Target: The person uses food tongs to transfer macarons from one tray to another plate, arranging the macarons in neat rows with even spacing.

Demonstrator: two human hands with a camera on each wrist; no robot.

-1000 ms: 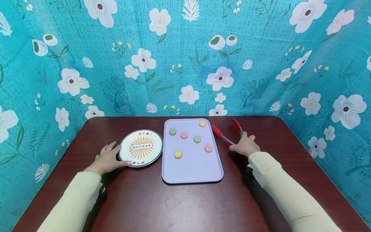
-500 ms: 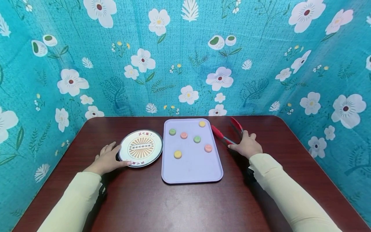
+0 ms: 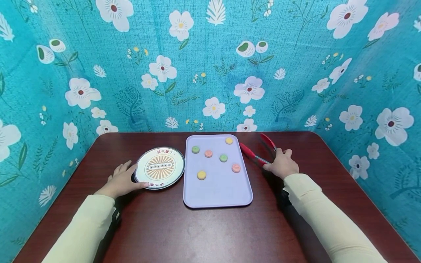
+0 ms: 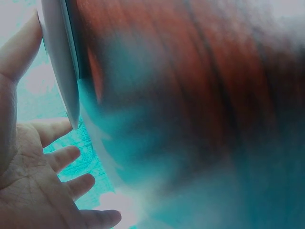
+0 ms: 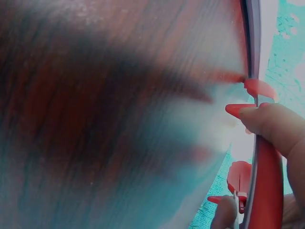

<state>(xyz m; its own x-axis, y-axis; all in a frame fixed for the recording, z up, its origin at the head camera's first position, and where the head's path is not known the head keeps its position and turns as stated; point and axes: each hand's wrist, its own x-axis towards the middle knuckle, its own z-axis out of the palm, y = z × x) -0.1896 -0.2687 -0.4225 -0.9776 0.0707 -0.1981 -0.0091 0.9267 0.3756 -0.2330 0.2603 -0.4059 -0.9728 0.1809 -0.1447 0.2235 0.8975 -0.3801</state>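
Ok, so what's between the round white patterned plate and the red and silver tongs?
In the head view, a pale purple rectangular tray bearing six small pastel discs lies between the plate and the tongs.

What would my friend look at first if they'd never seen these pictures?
Probably the bright blue flowery cloth hanging behind the table. Next might come the six yellow, green and pink discs on the lilac tray in the middle, then the red tongs in the right hand and the patterned plate that the left hand touches.
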